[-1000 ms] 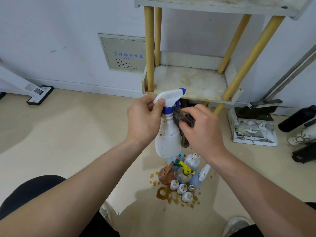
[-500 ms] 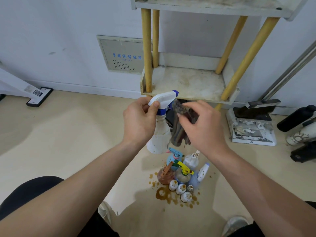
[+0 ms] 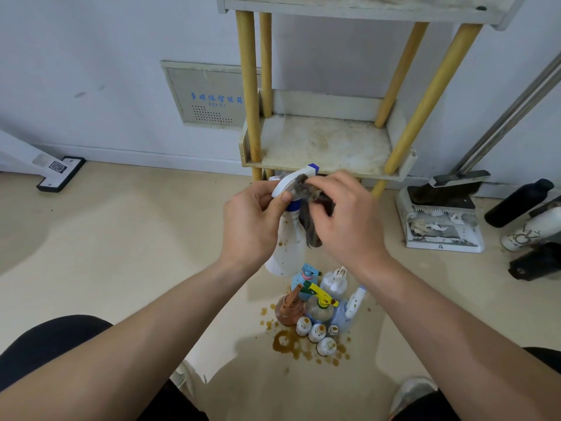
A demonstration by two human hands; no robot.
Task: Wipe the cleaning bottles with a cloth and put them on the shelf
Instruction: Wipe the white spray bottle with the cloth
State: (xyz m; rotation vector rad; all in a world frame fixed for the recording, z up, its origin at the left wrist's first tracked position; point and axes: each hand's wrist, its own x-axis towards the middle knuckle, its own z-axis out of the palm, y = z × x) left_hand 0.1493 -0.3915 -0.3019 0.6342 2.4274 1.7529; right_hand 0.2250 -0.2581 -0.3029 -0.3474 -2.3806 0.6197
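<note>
The neck of the spray bottle (image 3: pixel 287 250) is covered by the left hand (image 3: pixel 252 221) and the cloth (image 3: pixel 309 220); the shelf unit (image 3: pixel 328 147) is cut off by the top edge; labels on the floor bottles (image 3: pixel 318 308) cannot be read.

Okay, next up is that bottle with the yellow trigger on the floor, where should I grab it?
Take the yellow-trigger bottle by its neck just under the trigger, coming straight down from above. It stands upright, hemmed in by the brown bottle and other bottles, so its sides are probably hard to reach.
</note>
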